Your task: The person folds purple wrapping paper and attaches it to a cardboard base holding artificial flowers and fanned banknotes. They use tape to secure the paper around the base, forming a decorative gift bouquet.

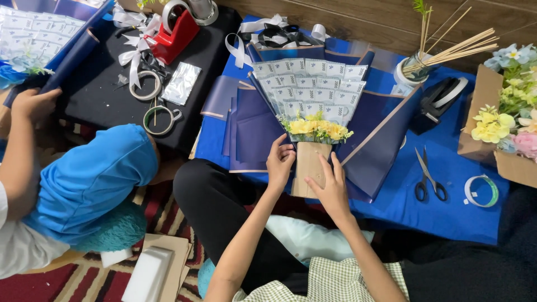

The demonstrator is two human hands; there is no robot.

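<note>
While both hands rest on the tan cardboard handle (pixel 309 168) of a fan-shaped bouquet of pale banknotes (pixel 310 89), the left hand (pixel 279 162) curls its fingers over the handle's left edge in a loose closed grip, and the right hand (pixel 331 187) lies flat with spread fingers against the handle's right side, pressing rather than clasping. The bouquet lies on the surface covered by a smooth royal-blue cloth (pixel 447 207), directly ahead of the person's lap. Matte navy wrapping sheets with thin pale borders (pixel 251 126) fan out beneath the notes, and a cluster of small yellow artificial flowers (pixel 316 130) sits where the notes meet the handle. Black-handled steel scissors (pixel 428 179) lie closed to the right on the cloth, with a thin ring of green-edged tape (pixel 481 191) just beyond. A black tape dispenser (pixel 439 103) stands near a white cup of slender bamboo sticks (pixel 417 67). An open brown cardboard box of pastel fabric flowers (pixel 506 120) occupies the right margin. At left, a red tape dispenser (pixel 176 28) and white satin ribbon (pixel 134 47) lie on a black surface (pixel 106 95), beside another person's blue sleeve (pixel 89 179).
</note>
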